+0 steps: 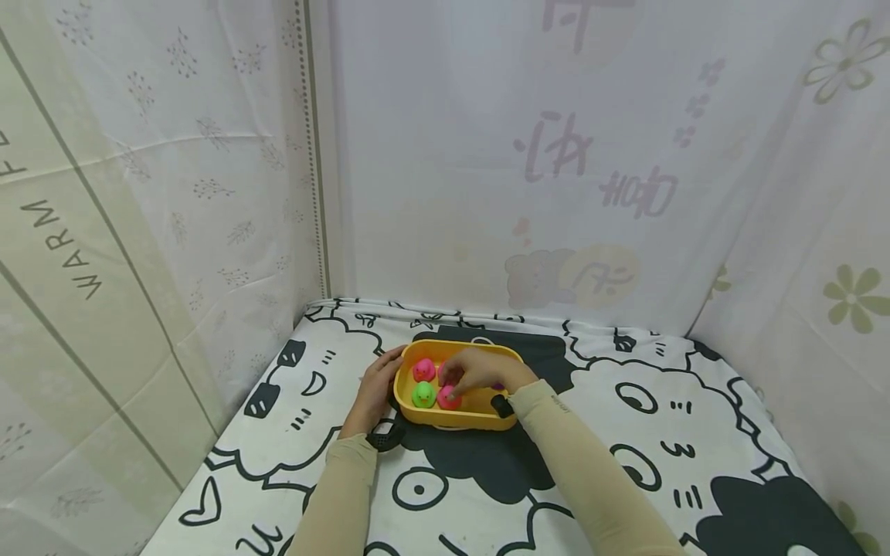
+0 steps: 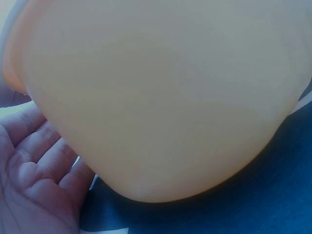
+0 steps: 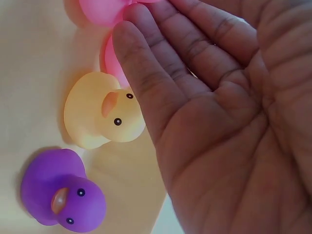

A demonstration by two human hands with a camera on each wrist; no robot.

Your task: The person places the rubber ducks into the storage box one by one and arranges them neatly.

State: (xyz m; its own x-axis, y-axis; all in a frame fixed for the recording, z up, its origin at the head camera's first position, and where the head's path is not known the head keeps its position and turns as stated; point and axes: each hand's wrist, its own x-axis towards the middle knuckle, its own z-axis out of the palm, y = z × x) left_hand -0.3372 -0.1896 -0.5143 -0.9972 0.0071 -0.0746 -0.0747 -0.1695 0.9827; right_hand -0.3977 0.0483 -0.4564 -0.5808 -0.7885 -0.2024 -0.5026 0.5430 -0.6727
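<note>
A yellow plastic basin (image 1: 459, 419) holds several small rubber ducks. My left hand (image 1: 376, 386) grips its left end, and in the left wrist view the fingers (image 2: 41, 151) lie against the outer wall. Reaching inside, my right hand (image 1: 480, 369) pinches a pink duck (image 1: 449, 399) between thumb and forefinger. Left of that duck are a green duck (image 1: 423, 394) and another pink duck (image 1: 424, 370). The right wrist view also shows a yellow duck (image 3: 90, 109) and a purple duck (image 3: 53, 185) beside the hand. More pink shows partly behind the fingers.
The basin stands on a cloth (image 1: 431, 525) with black-and-white cartoon faces. A thin white handle (image 1: 481, 340) shows at the basin's far rim. Printed pale curtains (image 1: 445, 154) enclose the back and both sides.
</note>
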